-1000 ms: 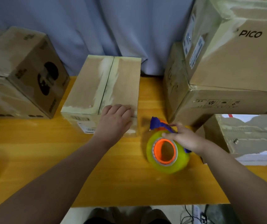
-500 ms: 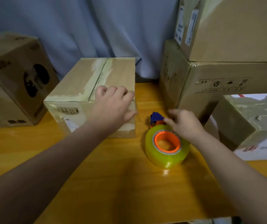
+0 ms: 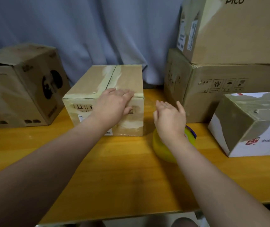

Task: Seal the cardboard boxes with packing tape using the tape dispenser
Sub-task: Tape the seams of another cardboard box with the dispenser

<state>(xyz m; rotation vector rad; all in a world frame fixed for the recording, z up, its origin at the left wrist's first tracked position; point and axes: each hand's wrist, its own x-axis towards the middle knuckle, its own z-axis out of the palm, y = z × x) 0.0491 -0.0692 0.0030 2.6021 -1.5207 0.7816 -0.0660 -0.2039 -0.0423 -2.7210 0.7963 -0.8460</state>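
A small cardboard box (image 3: pixel 90 89) with tape along its top seam stands on the wooden table (image 3: pixel 114 169) in the middle. My left hand (image 3: pixel 114 105) lies flat on the box's near right top edge, fingers spread. The tape dispenser (image 3: pixel 162 149), a yellow-green roll with a blue part, lies on the table to the right of the box, mostly hidden under my right wrist. My right hand (image 3: pixel 170 118) hovers above it, fingers apart, holding nothing.
A dark-printed cardboard box (image 3: pixel 16 89) sits at the left. Two large boxes (image 3: pixel 229 89) are stacked at the back right, the upper one (image 3: pixel 239 30) marked PICO. A white and grey box (image 3: pixel 252 125) lies at the right. A blue curtain hangs behind.
My right hand has let go of the tape dispenser and risen above it, fingers open. My left hand stays on the box. The view has tilted up.
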